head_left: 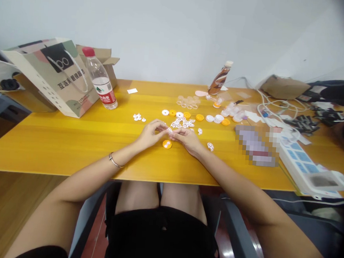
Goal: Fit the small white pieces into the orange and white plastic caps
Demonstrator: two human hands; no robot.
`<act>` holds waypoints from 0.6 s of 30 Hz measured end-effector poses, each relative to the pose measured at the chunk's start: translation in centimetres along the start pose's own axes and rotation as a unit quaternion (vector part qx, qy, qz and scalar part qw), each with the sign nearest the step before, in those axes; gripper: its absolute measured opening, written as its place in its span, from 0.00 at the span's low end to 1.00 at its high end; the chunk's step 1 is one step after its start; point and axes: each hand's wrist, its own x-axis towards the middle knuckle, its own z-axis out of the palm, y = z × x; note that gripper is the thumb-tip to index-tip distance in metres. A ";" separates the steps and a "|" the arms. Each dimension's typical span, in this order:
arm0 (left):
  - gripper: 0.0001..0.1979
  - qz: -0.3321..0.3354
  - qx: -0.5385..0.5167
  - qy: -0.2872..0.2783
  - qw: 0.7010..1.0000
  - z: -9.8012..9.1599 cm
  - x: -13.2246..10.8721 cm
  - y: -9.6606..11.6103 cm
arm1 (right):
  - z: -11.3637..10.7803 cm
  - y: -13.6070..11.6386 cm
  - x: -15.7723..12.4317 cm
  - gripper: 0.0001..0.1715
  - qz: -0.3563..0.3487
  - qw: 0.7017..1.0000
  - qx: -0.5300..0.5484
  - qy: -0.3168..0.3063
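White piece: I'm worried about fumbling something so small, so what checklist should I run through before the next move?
1. White piece secured: ok, held between the left hand and right hand.
2. Orange cap close by: ok, on the table just in front of the hands, on the person's side.
3. Loose pieces all in the pile: not ok, stray bits lie to its right.
4. Water bottle standing and capped: ok, well left of the hands.
5. White piece free of cracks: cannot tell, too small and partly covered.
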 end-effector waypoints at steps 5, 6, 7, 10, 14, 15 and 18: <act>0.05 -0.025 -0.001 0.000 1.000 -0.1 0.0 -0.2 | 0.0 0.1 0.0 0.16 -0.002 1.000 -0.001 -0.002; 0.05 -0.032 0.001 -0.002 0.999 -0.1 0.0 -0.2 | 0.0 0.0 0.0 0.17 -0.002 1.000 0.001 -0.003; 0.06 -0.040 -0.001 -0.006 0.999 -0.1 0.1 -0.2 | 0.0 0.0 0.0 0.17 -0.002 1.000 0.003 -0.004; 0.07 -0.077 -0.022 -0.034 0.996 0.0 0.1 -0.1 | -0.1 0.0 0.0 0.17 -0.002 1.000 -0.001 -0.009; 0.08 -0.099 -0.011 -0.044 0.994 0.0 0.1 0.3 | 0.1 -0.1 -0.2 0.17 -0.013 0.999 -0.037 -0.030; 0.08 -0.099 -0.004 -0.043 0.994 0.0 0.0 0.3 | 0.1 -0.1 -0.2 0.17 -0.015 0.998 -0.044 -0.036; 0.09 -0.106 -0.003 -0.043 0.993 0.0 0.0 0.3 | 0.0 -0.1 -0.1 0.18 -0.028 0.998 -0.052 -0.033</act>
